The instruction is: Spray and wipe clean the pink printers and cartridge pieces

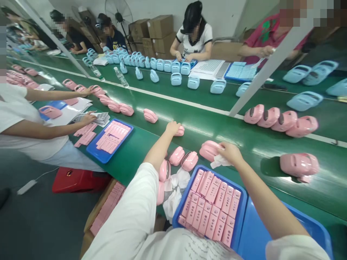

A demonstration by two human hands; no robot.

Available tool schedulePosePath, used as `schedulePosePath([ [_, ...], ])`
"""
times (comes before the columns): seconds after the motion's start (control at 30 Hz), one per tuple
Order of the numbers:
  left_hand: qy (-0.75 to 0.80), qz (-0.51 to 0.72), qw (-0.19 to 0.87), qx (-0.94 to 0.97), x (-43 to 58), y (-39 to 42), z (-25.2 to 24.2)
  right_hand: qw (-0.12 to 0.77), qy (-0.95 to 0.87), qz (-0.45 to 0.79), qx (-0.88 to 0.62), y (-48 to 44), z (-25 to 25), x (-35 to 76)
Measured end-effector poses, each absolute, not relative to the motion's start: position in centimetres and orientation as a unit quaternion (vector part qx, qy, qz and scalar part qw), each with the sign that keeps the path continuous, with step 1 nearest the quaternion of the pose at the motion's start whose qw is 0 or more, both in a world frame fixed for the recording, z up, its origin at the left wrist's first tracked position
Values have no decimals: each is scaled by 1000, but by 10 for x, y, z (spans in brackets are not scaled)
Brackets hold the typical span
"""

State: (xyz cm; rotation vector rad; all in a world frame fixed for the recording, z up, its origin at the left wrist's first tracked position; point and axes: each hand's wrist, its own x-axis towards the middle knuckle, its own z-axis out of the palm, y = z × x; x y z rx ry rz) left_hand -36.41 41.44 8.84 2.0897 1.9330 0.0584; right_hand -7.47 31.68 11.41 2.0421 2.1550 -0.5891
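Observation:
My left hand [172, 128] reaches out over the green belt, its fingers closed on a glossy pink handled casing [179, 131] that it partly hides. My right hand [230, 153] grips another pink handled casing [209, 150] by its right end. A crumpled white piece [219, 161], like tissue or thin film, hangs under those right fingers. Between my arms stand more pink casings [176, 156], with crumpled white wrapping [173, 195] beside them. Just in front of my body, a blue tray [177, 213] holds rows of flat pink panels [208, 207] with small round holes.
Pink casings [299, 164] stand on the belt [271, 148] at right. A second blue tray [255, 231] lies under my right arm. A white post [273, 61] rises ahead. On the left, a co-worker's arm [51, 130] reaches near a blue tray [107, 159]. Blue casings [193, 82] line the far side.

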Motion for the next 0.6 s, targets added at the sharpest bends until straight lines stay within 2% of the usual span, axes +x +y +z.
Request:
schedulePosePath([
  [0.13,727,26,133,673,-438,369,108,34,717,-209,665,295,122,-58],
  [0.3,816,45,103,567,-520,269,124,-31,696,-214,685,278,124,-42],
  [0.43,852,55,121,507,-536,204,107,-93,689,-223,683,262,134,-33],
  [0.6,854,113,175,478,-528,164,87,-132,669,-250,687,240,159,-28],
])
